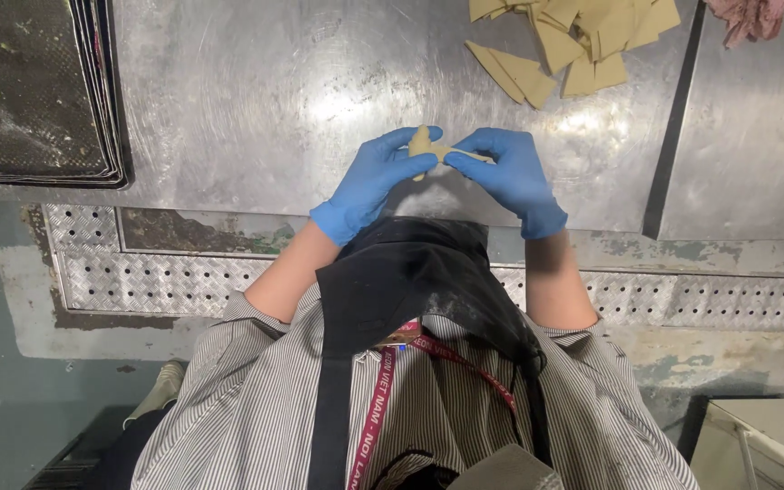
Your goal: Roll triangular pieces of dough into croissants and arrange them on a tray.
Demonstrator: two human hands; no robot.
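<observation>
Dough piece (430, 145) sits pinched between both gloved hands, long axis running left to right; left hand (369, 181) and right hand (512, 177) grip opposite ends equally close.

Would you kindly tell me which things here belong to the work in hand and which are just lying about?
In hand: small tan dough piece, pinched between left blue-gloved hand and right blue-gloved hand.

Lying about: pile of tan triangular dough sheets, stacked dark baking trays, pink cloth.
</observation>
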